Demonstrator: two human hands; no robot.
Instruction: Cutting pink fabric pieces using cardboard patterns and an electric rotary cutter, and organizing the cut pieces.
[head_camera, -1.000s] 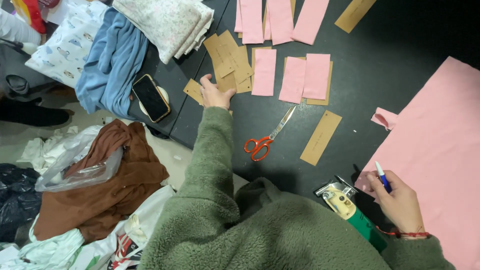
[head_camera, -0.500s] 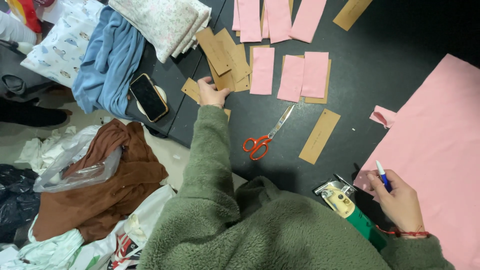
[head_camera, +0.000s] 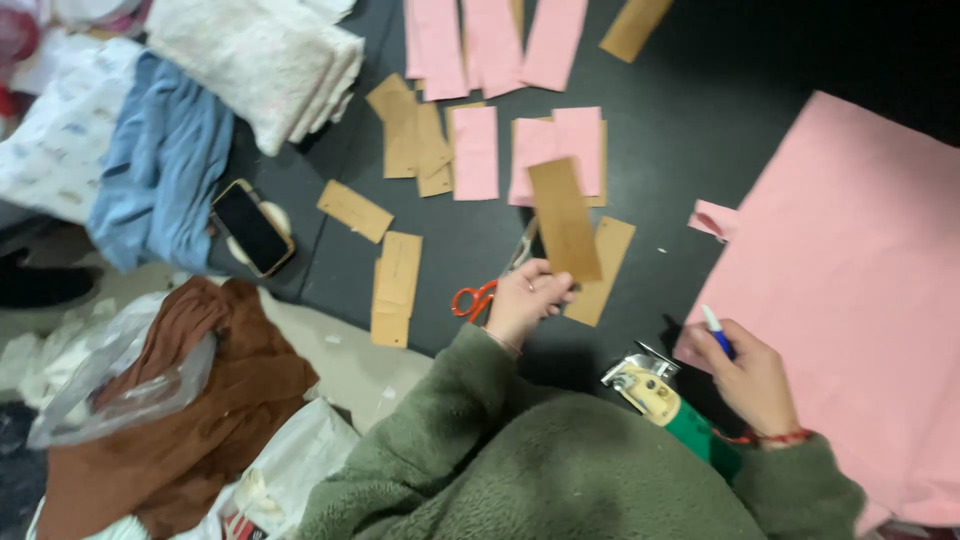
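Observation:
My left hand (head_camera: 525, 300) grips the lower end of a brown cardboard strip (head_camera: 563, 218) and holds it up above the black table (head_camera: 700, 130). Orange-handled scissors (head_camera: 487, 287) lie just left of that hand, partly hidden by it. Under the raised strip another brown strip (head_camera: 603, 272) lies flat. My right hand (head_camera: 752, 378) holds a blue and white pen (head_camera: 716, 331) at the near edge of a large pink fabric sheet (head_camera: 860, 280). Both arms wear green fleece sleeves.
Cut pink pieces (head_camera: 476, 150) and brown strips (head_camera: 398, 270) are scattered on the table. A phone (head_camera: 250, 227), blue cloth (head_camera: 160, 170) and white folded fabric (head_camera: 260, 60) lie left. A green and yellow tool (head_camera: 660, 400) sits near my body. Brown cloth (head_camera: 180, 420) lies on the floor.
My left hand moved right from the strips at the table's left edge and now holds up a brown cardboard strip near the scissors. The right hand with the pen stayed put.

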